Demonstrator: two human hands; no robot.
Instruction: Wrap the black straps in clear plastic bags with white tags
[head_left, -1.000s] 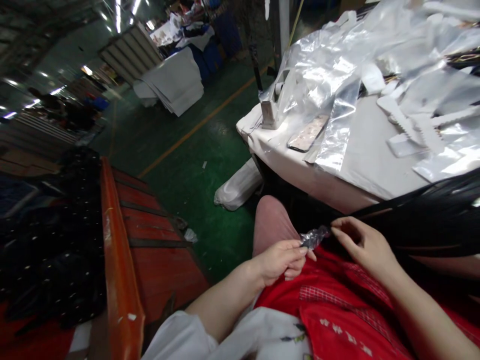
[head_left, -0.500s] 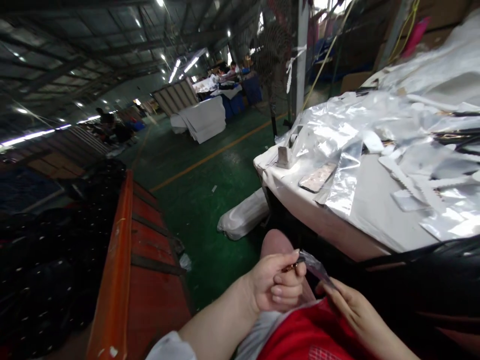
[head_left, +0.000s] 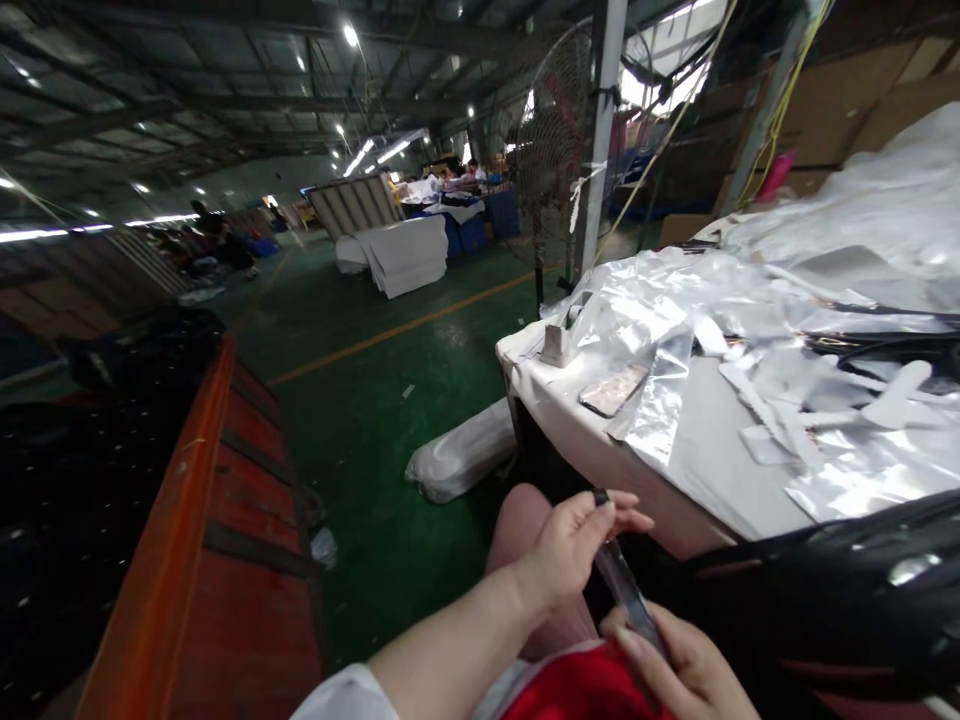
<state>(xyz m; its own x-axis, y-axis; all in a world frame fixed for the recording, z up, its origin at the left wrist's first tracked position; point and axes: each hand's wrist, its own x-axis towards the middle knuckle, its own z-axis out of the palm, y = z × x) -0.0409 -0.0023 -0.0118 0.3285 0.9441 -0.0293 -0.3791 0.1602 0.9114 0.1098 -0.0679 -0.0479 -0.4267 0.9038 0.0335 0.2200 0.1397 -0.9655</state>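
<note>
My left hand (head_left: 577,545) is raised over my knee (head_left: 521,520), its thumb and fingers pinched on the dark upper end of a thin, clear-wrapped strip (head_left: 622,585). My right hand (head_left: 679,670) sits low at the bottom edge, fingers curled round the lower end of the same strip. The strip runs slanting between the two hands. A black shiny item (head_left: 832,590) lies across my lap to the right. Red cloth (head_left: 577,695) shows below my hands.
A white-covered table (head_left: 697,440) at right carries clear plastic bags (head_left: 660,320), white strips (head_left: 780,420), a phone (head_left: 613,388) and a small white box (head_left: 556,345). A wrapped white roll (head_left: 457,455) lies on the green floor. An orange-edged bin (head_left: 172,560) of dark goods stands left. A standing fan (head_left: 551,140) is behind.
The view has tilted up toward the hall. My hands drew the crumpled clear wrap out into a long strip; the left hand rose, and the right dropped to the bottom edge.
</note>
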